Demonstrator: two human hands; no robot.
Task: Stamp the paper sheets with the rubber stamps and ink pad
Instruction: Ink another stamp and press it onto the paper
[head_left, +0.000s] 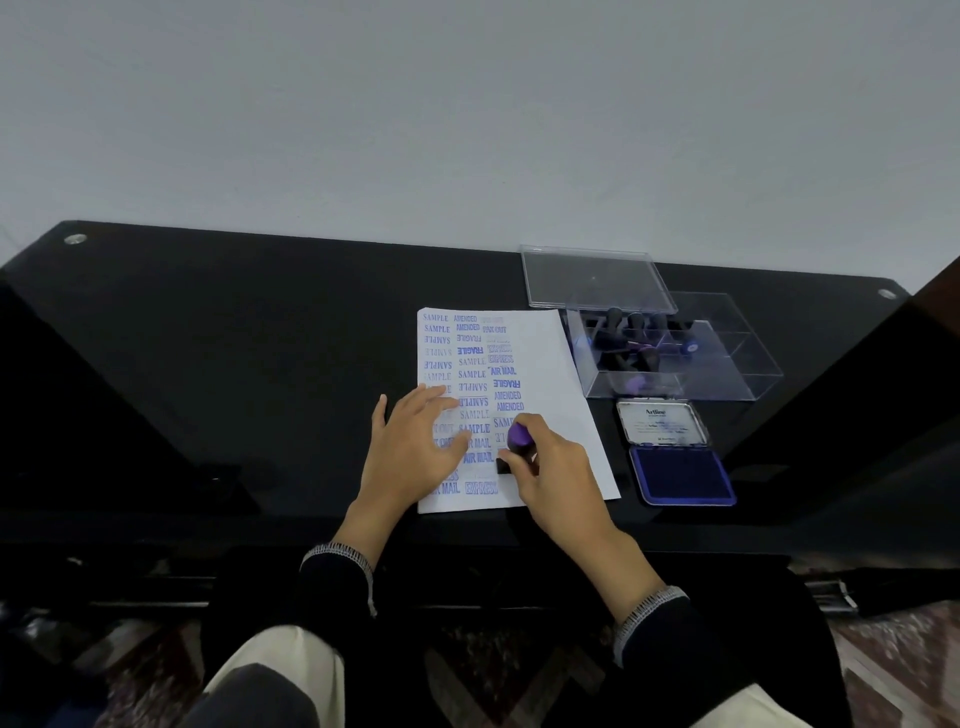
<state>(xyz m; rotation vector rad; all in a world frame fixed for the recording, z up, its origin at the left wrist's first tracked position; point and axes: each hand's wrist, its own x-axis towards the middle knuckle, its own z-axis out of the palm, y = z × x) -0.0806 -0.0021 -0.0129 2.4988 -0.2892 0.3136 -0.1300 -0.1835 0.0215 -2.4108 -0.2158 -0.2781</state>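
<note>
right hand (553, 470) fingers curled round purple-topped stamp (516, 447), base on paper sheet (550, 364) | left hand (415, 441) fingers spread flat on sheet at 9 o'clock | open ink pad (680, 475) at 3 o'clock | clear box (675, 353) of stamps at 1 o'clock on dark surface (234, 338)

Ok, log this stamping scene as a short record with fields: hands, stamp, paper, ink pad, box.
left hand: left hand lies flat on the paper sheet, fingers straight, holding it down
right hand: right hand grips the rubber stamp, purple-topped, its base on the sheet
paper: many blue prints, such as SAMPLE, AIR MAIL, FRAGILE; right strip bare
ink pad: ink pad open, blue, right of the sheet, lid up
box: clear plastic box behind the pad, more stamps inside; clear lid off, leaning on it
surface: black table
</note>
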